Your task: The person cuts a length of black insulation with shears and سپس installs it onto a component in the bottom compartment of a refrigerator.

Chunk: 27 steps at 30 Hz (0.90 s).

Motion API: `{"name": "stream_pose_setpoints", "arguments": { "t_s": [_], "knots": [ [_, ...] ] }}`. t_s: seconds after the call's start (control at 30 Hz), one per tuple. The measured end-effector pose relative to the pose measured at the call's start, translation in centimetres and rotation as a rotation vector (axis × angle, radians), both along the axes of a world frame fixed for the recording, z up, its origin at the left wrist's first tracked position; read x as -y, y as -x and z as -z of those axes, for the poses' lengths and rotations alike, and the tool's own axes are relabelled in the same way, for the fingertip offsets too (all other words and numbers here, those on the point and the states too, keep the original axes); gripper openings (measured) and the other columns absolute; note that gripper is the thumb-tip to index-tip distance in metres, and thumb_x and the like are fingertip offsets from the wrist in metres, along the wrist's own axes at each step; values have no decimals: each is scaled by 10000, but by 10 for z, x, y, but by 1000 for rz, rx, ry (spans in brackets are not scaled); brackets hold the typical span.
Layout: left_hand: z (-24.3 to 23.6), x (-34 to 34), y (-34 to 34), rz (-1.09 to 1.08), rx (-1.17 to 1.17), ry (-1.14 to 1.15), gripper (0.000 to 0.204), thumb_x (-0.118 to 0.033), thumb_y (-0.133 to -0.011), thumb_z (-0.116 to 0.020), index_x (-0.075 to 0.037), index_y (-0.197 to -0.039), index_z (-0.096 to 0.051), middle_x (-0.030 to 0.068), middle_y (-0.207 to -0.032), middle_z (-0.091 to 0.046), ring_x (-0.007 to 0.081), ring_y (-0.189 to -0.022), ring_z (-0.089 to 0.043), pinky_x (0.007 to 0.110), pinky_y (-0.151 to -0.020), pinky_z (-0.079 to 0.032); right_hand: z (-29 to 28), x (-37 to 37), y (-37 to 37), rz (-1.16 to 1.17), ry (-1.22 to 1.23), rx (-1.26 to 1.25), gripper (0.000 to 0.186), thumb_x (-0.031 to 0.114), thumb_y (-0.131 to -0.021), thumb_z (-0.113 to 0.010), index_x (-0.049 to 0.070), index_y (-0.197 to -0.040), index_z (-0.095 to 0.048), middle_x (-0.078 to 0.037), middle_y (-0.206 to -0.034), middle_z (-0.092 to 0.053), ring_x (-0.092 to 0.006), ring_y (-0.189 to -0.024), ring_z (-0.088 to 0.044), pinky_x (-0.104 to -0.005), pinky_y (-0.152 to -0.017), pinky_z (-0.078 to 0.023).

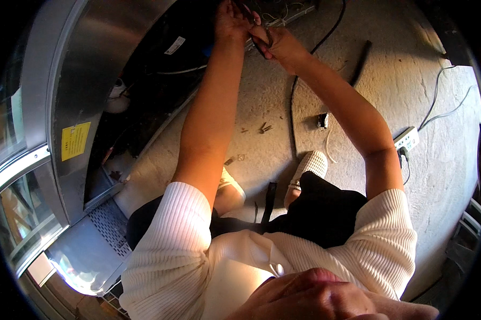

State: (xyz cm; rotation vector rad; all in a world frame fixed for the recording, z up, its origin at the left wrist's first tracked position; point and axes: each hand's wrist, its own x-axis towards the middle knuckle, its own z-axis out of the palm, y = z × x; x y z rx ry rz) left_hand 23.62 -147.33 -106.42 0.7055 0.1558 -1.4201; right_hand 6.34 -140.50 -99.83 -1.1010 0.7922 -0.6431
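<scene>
Both arms reach far forward to the top edge of the view, beside the dark inside of an opened metal appliance point(83, 69). My right hand point(287, 50) is closed round a dark hand tool point(267, 37) with a curved, looped handle, like pliers or scissors; its working end is hard to see. Right beside it, my left hand point(232, 22) has its fingers bent in at the tool's front part. What those fingers grip, if anything, is too dark and small to make out. Thin pale wires point(286, 12) show just beyond the hands.
A black cable point(292, 101) runs across the concrete floor. Several screws point(265, 128) and a small dark block point(322, 120) lie there. A white power strip point(407, 138) with plugged cords is at right. The appliance's metal frame edge point(160, 125) borders my left arm.
</scene>
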Motion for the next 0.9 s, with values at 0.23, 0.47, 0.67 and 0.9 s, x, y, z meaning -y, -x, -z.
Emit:
{"name": "stream_pose_setpoints", "arguments": {
  "t_s": [0.23,0.47,0.67,0.9],
  "knots": [
    [-7,0,1,29,1,-4,182,-340,-864,-668,-246,-1005,-602,-40,-809,-611,188,-735,-589,445,-667,-473,-3,2,0,33,-103,-34,442,516,-826,-665,118,-696,-525,11,-610,-480,-101,-525,-445,-249,-512,-342],
    [-7,-3,-3,32,-60,-20,142,-313,-837,-696,-241,-934,-621,-54,-777,-623,177,-710,-598,451,-685,-470,0,2,2,-27,86,-77,412,467,-849,-655,105,-715,-512,-2,-616,-477,-106,-528,-447,-244,-513,-352],
    [-19,-4,2,29,-88,-74,97,-307,-827,-702,-240,-854,-637,-69,-781,-651,162,-721,-614,454,-690,-469,5,-5,1,10,93,-144,421,487,-877,-612,92,-752,-535,-10,-623,-488,-109,-544,-457,-265,-522,-345],
    [-12,-6,-5,75,-59,38,76,-298,-840,-682,-237,-843,-636,-69,-783,-655,168,-703,-612,450,-688,-470,-4,0,3,-27,52,-64,451,501,-899,-555,80,-739,-545,-28,-600,-503,-115,-530,-471,-269,-510,-324]
  ]
}}
